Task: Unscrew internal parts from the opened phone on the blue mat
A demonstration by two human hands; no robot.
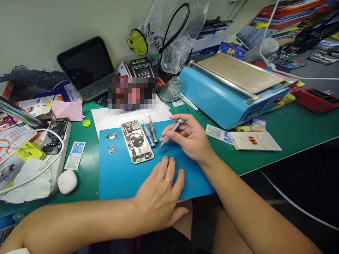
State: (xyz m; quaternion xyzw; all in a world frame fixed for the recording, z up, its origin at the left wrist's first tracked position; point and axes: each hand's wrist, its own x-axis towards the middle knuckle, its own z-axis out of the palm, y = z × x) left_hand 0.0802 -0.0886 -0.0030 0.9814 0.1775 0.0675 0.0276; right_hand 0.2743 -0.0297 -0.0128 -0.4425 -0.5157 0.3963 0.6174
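Observation:
My right hand (189,135) is closed around a grey precision screwdriver (171,133), its thin tip slanting down to the left, close to the blue mat (116,180). Flat on the mat's near part rests my left hand (161,194), fingers stretched out, with a ring on one finger. Just beyond it lies an opened phone (137,141), its inner parts showing. Two more screwdrivers, a left one (147,133) and a right one (153,129), lie along the phone's right side. Left of the phone are two small boards, an upper one (110,136) and a lower one (111,149).
A blue machine with a metal plate (235,72) stands at the right back. Behind the mat are a glass jar (171,90), white paper (106,118) and a dark-screened display (84,63). At left sit a white earbud case (67,181) and a crumpled tissue (31,180).

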